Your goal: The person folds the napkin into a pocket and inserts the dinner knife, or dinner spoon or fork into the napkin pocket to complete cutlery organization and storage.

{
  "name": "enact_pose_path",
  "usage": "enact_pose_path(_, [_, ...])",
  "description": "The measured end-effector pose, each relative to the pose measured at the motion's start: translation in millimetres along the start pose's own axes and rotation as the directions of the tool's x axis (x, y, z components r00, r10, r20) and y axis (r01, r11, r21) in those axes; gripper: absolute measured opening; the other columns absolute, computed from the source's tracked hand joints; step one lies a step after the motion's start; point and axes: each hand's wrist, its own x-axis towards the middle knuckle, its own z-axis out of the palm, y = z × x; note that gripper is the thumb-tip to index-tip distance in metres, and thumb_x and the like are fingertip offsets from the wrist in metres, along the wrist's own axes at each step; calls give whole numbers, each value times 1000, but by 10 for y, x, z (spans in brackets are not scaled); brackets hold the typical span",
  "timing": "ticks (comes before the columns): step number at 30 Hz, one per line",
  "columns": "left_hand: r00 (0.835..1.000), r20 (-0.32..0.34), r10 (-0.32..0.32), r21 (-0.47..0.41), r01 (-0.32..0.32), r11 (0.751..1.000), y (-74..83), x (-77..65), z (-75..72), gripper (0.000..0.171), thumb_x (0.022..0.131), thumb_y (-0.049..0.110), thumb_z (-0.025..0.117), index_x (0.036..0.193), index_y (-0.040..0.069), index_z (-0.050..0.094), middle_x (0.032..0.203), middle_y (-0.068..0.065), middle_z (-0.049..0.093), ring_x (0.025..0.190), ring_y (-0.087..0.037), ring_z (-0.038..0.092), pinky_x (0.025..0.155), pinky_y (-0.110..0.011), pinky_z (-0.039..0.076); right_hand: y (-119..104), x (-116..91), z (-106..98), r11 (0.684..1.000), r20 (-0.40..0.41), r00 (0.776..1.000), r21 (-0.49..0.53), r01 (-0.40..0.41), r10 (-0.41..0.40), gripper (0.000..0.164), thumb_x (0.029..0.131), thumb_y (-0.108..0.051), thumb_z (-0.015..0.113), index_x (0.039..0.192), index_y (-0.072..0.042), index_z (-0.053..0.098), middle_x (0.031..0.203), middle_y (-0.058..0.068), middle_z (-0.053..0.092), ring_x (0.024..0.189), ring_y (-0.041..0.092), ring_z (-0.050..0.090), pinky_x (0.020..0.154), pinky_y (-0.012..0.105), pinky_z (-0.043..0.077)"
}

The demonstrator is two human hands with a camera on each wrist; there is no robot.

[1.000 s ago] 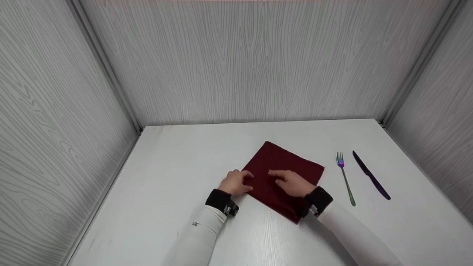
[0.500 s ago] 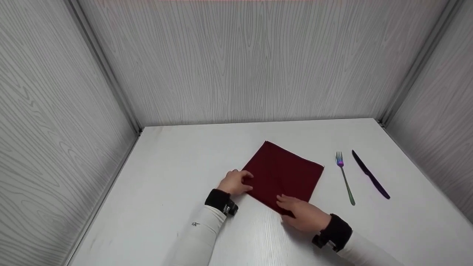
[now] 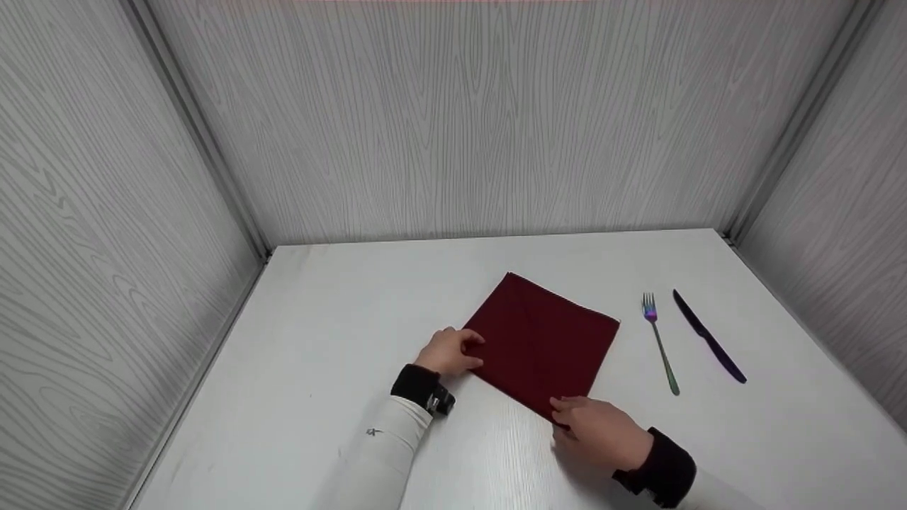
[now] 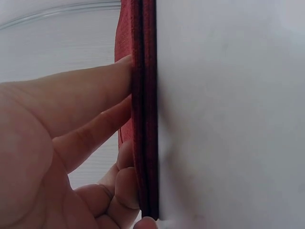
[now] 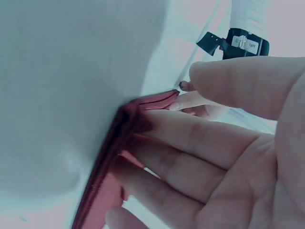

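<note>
A dark red folded cloth napkin (image 3: 542, 340) lies flat on the white table, turned like a diamond, with stacked layers along its edge. At its left corner rests my left hand (image 3: 448, 352), thumb and fingertips touching the top; in the left wrist view the thumb (image 4: 90, 98) meets the layered edge. My right hand (image 3: 602, 432) is at the near corner, fingers laid on the cloth. The right wrist view shows those fingers (image 5: 176, 162) extended against the napkin's corner (image 5: 128, 112), the thumb standing apart. The near corner's tip is partly hidden by the right hand.
To the right of the napkin lies a fork (image 3: 659, 343) with a rainbow sheen, tines pointing away. Beside it is a dark purplish knife (image 3: 708, 336), slanted. Pale wood-grain panels (image 3: 453, 120) enclose the table (image 3: 340, 304) at the back and both sides.
My right hand has slid from the napkin's middle down and rightward to its near corner. The left hand stays at the left corner. The napkin has hardly moved.
</note>
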Motion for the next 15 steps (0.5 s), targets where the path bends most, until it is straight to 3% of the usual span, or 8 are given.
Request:
enact_pose_path(6, [1000, 1, 1, -11, -1, 1000, -2, 8, 5, 36, 93, 22, 80, 127, 14, 72, 100, -6, 60, 94, -19, 53, 80, -37, 46, -27, -24, -5, 999, -24, 1000, -46, 9, -10, 11, 95, -10, 74, 91, -2, 80, 117, 22, 77, 106, 36, 74, 85, 45, 62])
enact_pose_path(15, [1000, -10, 15, -8, -15, 1000, -77, -2, -82, 17, 95, 10, 77, 106, 2, 67, 89, -3, 60, 84, -16, 54, 80, -33, 48, 3, 16, -14, 996, -12, 999, -90, 29, -30, 10, 91, -3, 77, 99, 0, 82, 113, 18, 79, 101, 31, 76, 82, 41, 62])
